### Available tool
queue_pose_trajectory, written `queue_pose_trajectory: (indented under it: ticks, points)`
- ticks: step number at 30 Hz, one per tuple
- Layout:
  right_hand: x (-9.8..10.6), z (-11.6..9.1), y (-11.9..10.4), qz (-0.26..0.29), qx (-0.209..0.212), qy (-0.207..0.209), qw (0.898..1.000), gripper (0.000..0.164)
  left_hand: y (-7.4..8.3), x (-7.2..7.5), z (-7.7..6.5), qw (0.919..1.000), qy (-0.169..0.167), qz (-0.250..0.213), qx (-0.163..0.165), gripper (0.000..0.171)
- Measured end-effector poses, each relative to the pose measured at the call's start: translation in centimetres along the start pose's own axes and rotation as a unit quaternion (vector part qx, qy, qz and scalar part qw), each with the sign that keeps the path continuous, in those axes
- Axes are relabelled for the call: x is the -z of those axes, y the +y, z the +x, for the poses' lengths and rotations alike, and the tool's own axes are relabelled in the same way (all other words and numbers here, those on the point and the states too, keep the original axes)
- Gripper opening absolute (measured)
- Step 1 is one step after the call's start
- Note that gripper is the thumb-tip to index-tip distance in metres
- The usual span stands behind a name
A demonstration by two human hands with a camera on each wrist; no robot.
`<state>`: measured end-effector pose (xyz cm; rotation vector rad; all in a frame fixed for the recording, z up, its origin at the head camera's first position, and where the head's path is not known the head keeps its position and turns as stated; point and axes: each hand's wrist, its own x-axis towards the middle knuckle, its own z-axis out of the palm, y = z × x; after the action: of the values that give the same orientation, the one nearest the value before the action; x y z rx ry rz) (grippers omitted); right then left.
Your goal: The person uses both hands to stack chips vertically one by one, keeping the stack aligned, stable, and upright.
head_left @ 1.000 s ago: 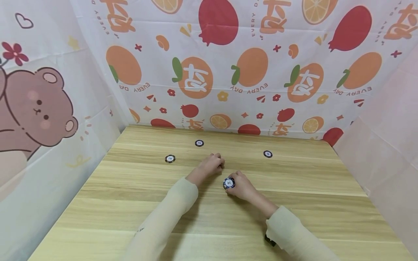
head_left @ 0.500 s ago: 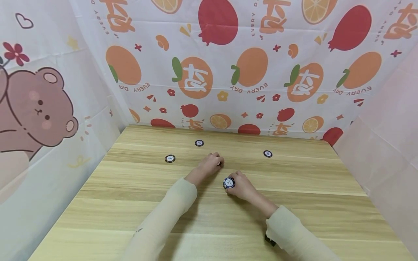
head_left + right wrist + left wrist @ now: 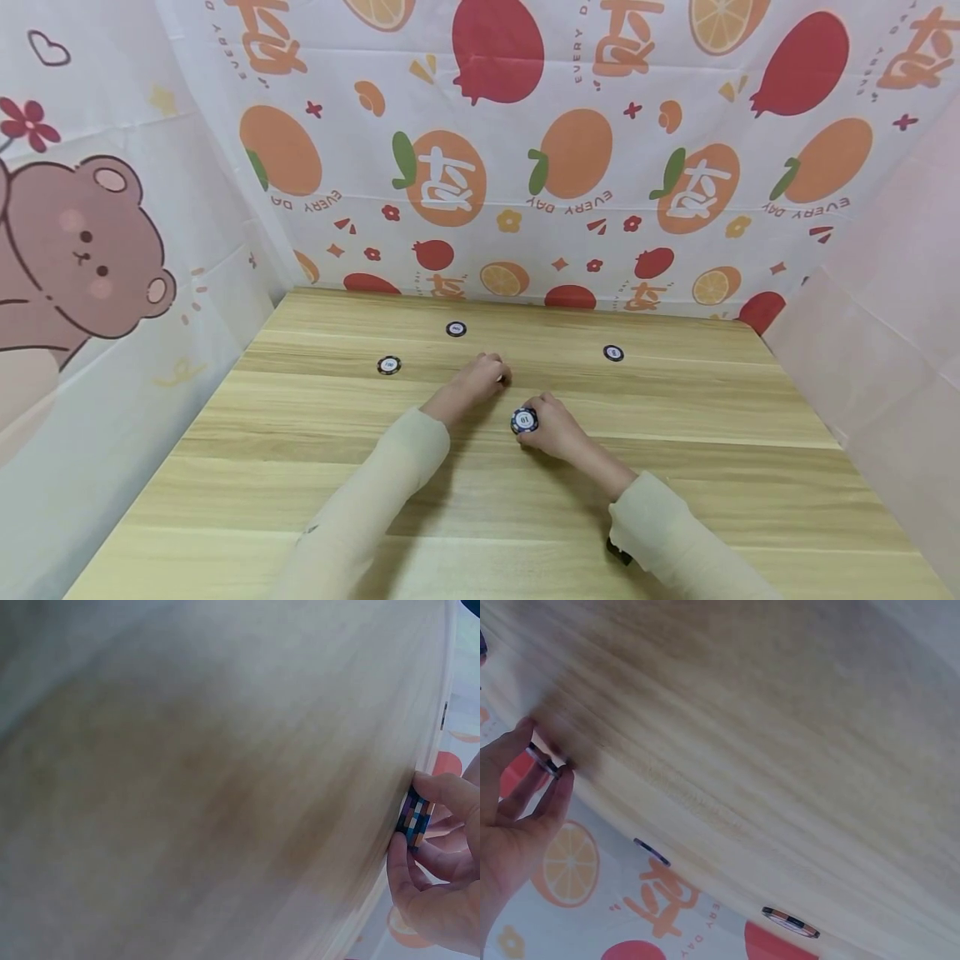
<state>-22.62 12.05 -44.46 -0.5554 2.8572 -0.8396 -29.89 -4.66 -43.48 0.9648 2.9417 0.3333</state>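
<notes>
My left hand (image 3: 477, 380) pinches a single poker chip (image 3: 543, 760) by its edge; in the left wrist view the chip is tilted, close over the table. From the head view the fingers hide most of it. Nearer to me, my right hand (image 3: 555, 427) grips a short stack of poker chips (image 3: 524, 420) between thumb and fingers, low at the tabletop. A chip marked 10 tops that stack. In the right wrist view the stack's edges (image 3: 413, 817) show blue, white, black and orange blocks.
Three more chips lie flat on the wooden table (image 3: 315, 483): a black one (image 3: 389, 365) at left, a dark one (image 3: 456, 329) at the back and another dark one (image 3: 613, 353) at right. A black object (image 3: 618, 551) shows by the right cuff. Printed cloth (image 3: 510, 167) walls the table.
The left hand has shifted slightly left, and a bit of pale chip now shows at its fingertips. The right hand and its stack have stayed in place.
</notes>
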Motion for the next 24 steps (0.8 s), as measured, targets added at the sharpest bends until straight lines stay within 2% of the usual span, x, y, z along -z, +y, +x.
queue_pose_trajectory:
  ticks: [6, 14, 19, 24]
  points:
    - [0.0, -0.1, -0.1, 0.0, 0.004, 0.0, 1.0, 0.044, 0.3, 0.2, -0.3, 0.9997, -0.001, 0.01, -0.023, 0.017]
    - [0.1, 0.0, -0.1, -0.002, 0.001, -0.004, 1.0, 0.044, 0.8, 0.4, -0.5, 0.9964, -0.015, 0.066, -0.051, 0.017]
    - [0.1, 0.0, -0.1, 0.0, -0.002, -0.004, 1.0, 0.043, 1.2, 0.8, -0.8, 0.9961, -0.021, 0.066, -0.055, 0.018]
    - [0.1, -0.1, -0.1, -0.003, -0.001, -0.002, 1.0, 0.044, 1.4, 0.9, -1.4, 0.996, -0.004, 0.058, -0.067, 0.018]
